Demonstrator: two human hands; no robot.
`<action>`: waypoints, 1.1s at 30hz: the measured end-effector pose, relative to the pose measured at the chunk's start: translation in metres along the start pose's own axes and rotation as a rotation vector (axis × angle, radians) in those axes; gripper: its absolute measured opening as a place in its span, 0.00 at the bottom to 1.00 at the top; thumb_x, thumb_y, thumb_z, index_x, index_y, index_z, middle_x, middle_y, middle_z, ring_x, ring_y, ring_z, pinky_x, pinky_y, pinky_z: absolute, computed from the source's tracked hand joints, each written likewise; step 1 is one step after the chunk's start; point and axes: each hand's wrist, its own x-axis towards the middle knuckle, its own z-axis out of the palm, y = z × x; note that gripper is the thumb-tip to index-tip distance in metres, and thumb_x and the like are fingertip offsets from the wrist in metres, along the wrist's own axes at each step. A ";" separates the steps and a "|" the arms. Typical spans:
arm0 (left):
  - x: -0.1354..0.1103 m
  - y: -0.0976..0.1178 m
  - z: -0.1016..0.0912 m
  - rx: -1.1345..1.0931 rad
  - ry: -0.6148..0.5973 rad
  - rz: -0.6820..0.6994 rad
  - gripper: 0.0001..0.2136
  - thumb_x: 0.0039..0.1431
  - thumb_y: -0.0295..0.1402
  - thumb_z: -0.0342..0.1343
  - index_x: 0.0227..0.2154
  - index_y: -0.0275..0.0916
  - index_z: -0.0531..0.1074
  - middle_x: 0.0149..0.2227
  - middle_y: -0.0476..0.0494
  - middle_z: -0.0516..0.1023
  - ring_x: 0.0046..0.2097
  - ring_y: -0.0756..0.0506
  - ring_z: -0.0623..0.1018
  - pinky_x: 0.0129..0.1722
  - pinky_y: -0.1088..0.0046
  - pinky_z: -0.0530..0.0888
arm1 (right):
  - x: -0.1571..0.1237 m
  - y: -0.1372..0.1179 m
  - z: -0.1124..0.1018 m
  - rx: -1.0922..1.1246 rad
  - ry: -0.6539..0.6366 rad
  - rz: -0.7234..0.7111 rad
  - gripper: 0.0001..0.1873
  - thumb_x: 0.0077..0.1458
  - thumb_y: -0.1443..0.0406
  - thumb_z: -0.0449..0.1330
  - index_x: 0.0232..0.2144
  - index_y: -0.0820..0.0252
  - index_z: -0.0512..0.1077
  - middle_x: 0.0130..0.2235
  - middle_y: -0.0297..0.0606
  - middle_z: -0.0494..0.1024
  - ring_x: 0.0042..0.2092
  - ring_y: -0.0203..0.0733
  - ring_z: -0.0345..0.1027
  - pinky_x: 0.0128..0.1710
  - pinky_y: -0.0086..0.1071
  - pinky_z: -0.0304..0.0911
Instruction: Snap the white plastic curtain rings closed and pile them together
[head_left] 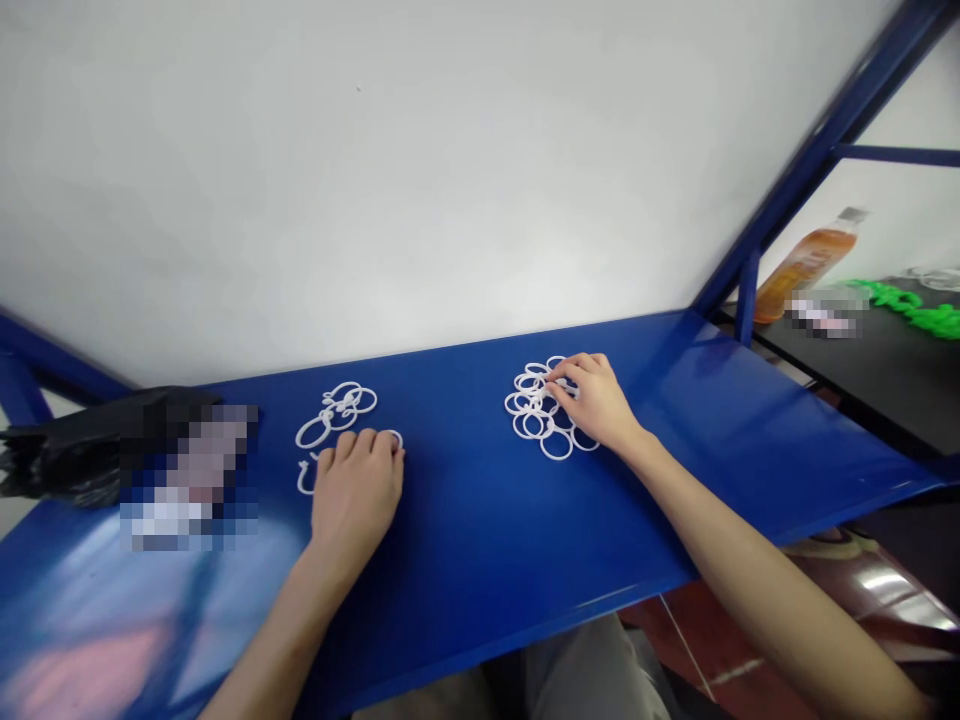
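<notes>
While your right hand (604,405) is touching, fingertips narrow, larger cluster of thin white plastic-looking rings (532,404), two o'clock on glossy blue table (480,540), your left hand (358,488) is curling, fingers bunched, over smaller ring cluster (326,416), ten o'clock; cannot tell whether either is gripping ring. Crumpled black plastic bag (75,455) is lying at nine o'clock.

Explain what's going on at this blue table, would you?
A person is handling white rings on the blue table. The right hand has its fingertips at the larger cluster of rings; whether they pinch one is hard to tell. The left hand rests beside the smaller group, partly covering a few rings.
</notes>
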 end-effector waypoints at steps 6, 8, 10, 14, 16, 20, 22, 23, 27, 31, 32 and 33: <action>-0.003 0.020 0.001 -0.292 0.099 0.240 0.07 0.67 0.31 0.51 0.33 0.39 0.72 0.35 0.44 0.76 0.40 0.41 0.72 0.40 0.63 0.65 | -0.006 -0.008 -0.008 0.008 0.089 -0.019 0.05 0.62 0.64 0.60 0.37 0.57 0.77 0.42 0.43 0.77 0.48 0.53 0.64 0.50 0.48 0.65; -0.004 0.026 -0.001 -0.369 0.162 0.305 0.07 0.68 0.30 0.51 0.34 0.39 0.71 0.35 0.45 0.76 0.39 0.42 0.72 0.40 0.64 0.65 | -0.010 -0.021 -0.011 0.039 0.129 -0.054 0.06 0.64 0.64 0.59 0.37 0.57 0.76 0.42 0.43 0.78 0.48 0.52 0.65 0.50 0.48 0.65; -0.006 0.032 -0.004 -0.422 0.227 0.369 0.06 0.68 0.30 0.51 0.35 0.39 0.71 0.36 0.45 0.76 0.39 0.43 0.72 0.42 0.65 0.66 | -0.015 -0.039 -0.013 0.113 0.124 -0.115 0.06 0.65 0.64 0.58 0.38 0.57 0.76 0.41 0.42 0.78 0.47 0.50 0.66 0.50 0.47 0.65; -0.010 0.040 -0.009 -0.430 0.331 0.522 0.06 0.68 0.28 0.51 0.37 0.39 0.73 0.37 0.45 0.78 0.39 0.45 0.73 0.42 0.66 0.67 | -0.029 -0.076 -0.010 0.372 -0.113 -0.231 0.10 0.65 0.61 0.59 0.47 0.58 0.73 0.43 0.41 0.79 0.46 0.45 0.71 0.47 0.41 0.69; -0.012 0.042 -0.010 -0.401 0.349 0.606 0.06 0.68 0.27 0.51 0.38 0.40 0.74 0.38 0.45 0.79 0.39 0.46 0.74 0.41 0.66 0.67 | -0.034 -0.087 -0.007 0.516 -0.266 -0.188 0.13 0.64 0.61 0.60 0.49 0.58 0.71 0.40 0.39 0.79 0.41 0.41 0.74 0.42 0.37 0.71; -0.014 0.046 -0.010 -0.403 0.355 0.691 0.06 0.66 0.25 0.52 0.39 0.40 0.73 0.38 0.46 0.79 0.38 0.46 0.75 0.40 0.67 0.68 | -0.038 -0.095 -0.002 0.708 -0.358 -0.015 0.08 0.65 0.63 0.58 0.45 0.57 0.71 0.33 0.33 0.79 0.34 0.37 0.75 0.35 0.31 0.71; -0.015 0.048 -0.009 -0.483 0.382 0.603 0.04 0.66 0.27 0.54 0.40 0.40 0.72 0.38 0.45 0.78 0.39 0.46 0.75 0.41 0.67 0.70 | -0.038 -0.095 -0.002 0.752 -0.319 0.026 0.06 0.64 0.64 0.59 0.43 0.57 0.71 0.33 0.33 0.79 0.33 0.36 0.75 0.35 0.31 0.71; -0.014 0.048 -0.009 -0.540 0.395 0.505 0.03 0.66 0.29 0.54 0.40 0.40 0.72 0.39 0.44 0.77 0.40 0.46 0.76 0.42 0.67 0.71 | -0.037 -0.095 -0.002 0.763 -0.296 0.035 0.05 0.64 0.64 0.59 0.42 0.57 0.71 0.33 0.33 0.79 0.33 0.36 0.75 0.35 0.31 0.71; -0.011 0.046 -0.008 -0.799 0.250 0.072 0.07 0.66 0.37 0.54 0.42 0.40 0.71 0.39 0.44 0.76 0.39 0.46 0.76 0.40 0.69 0.73 | -0.038 -0.096 -0.004 0.754 -0.238 0.027 0.04 0.64 0.63 0.59 0.40 0.57 0.72 0.33 0.33 0.79 0.33 0.35 0.74 0.34 0.29 0.70; -0.008 0.045 -0.011 -1.043 -0.096 0.011 0.10 0.68 0.40 0.50 0.38 0.42 0.72 0.32 0.51 0.77 0.33 0.49 0.75 0.35 0.73 0.71 | -0.040 -0.097 -0.003 0.700 -0.271 -0.039 0.05 0.65 0.62 0.60 0.38 0.58 0.72 0.33 0.34 0.79 0.32 0.36 0.73 0.32 0.29 0.67; -0.009 0.045 -0.011 -1.080 -0.136 0.009 0.11 0.68 0.41 0.50 0.37 0.42 0.73 0.31 0.51 0.77 0.32 0.50 0.74 0.34 0.74 0.70 | -0.040 -0.097 -0.002 0.686 -0.274 -0.064 0.05 0.65 0.62 0.60 0.38 0.58 0.72 0.33 0.34 0.78 0.32 0.36 0.73 0.32 0.29 0.67; -0.009 0.046 -0.011 -1.105 -0.153 0.005 0.11 0.68 0.41 0.50 0.36 0.42 0.73 0.30 0.52 0.76 0.31 0.50 0.74 0.34 0.74 0.70 | -0.041 -0.097 -0.002 0.675 -0.273 -0.092 0.06 0.65 0.62 0.59 0.37 0.58 0.72 0.33 0.34 0.78 0.32 0.36 0.73 0.33 0.29 0.67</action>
